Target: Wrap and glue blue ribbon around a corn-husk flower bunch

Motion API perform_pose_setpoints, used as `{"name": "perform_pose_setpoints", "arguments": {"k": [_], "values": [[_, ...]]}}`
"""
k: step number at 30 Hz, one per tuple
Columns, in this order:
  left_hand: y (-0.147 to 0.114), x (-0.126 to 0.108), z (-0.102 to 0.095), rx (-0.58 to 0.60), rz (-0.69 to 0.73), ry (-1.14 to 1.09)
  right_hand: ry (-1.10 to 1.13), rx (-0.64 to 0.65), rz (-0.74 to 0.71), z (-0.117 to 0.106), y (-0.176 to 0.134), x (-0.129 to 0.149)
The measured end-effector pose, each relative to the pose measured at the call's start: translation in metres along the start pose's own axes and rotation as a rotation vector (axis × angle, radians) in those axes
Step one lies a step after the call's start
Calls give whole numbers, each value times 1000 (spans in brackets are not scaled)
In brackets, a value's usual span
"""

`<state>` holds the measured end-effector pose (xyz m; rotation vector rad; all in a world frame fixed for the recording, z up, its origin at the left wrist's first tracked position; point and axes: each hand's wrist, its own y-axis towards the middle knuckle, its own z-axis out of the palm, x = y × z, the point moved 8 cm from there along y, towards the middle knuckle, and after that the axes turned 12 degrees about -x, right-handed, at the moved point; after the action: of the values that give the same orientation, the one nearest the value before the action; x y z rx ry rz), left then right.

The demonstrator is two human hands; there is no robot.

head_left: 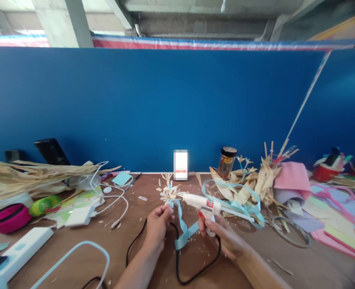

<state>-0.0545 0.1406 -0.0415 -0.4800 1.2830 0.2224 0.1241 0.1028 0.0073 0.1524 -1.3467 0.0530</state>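
Forearms (pixel 143 261) nearest, coming in from bottom edge. Blue panel (pixel 165 100) behind, brown table (pixel 316 273) below. Right hand (pixel 218 228): fingers clamped round handle of white glue gun (pixel 200 202), nozzle pointing left. Light blue ribbon (pixel 181 243) dangles between hands. Left hand (pixel 159 218): thumb and fingertips pinched together at base of pale flower (pixel 169 193), right beside nozzle; can't tell if touching.

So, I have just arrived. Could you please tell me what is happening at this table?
A person's left hand pinches a pale, dry-petalled flower low down, where a light blue ribbon trails to the table. The right hand grips a white glue gun, its nozzle pointed at the petals. Whether it touches them is hard to tell.
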Motion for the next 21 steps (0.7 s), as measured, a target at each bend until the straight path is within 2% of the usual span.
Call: {"name": "perform_pose_setpoints", "arguments": {"k": [4, 8, 16, 21], "values": [[1, 0, 0, 16, -2, -8, -112, 61, 21, 7, -4, -4], [1, 0, -2, -24, 8, 30, -141, 40, 78, 6, -3, -10], [2, 0, -1, -20, 13, 11, -257, -6, 26, 3, -1, -7], [2, -2, -1, -10, 29, -4, -235, -7, 4, 2, 1, -8]]}}
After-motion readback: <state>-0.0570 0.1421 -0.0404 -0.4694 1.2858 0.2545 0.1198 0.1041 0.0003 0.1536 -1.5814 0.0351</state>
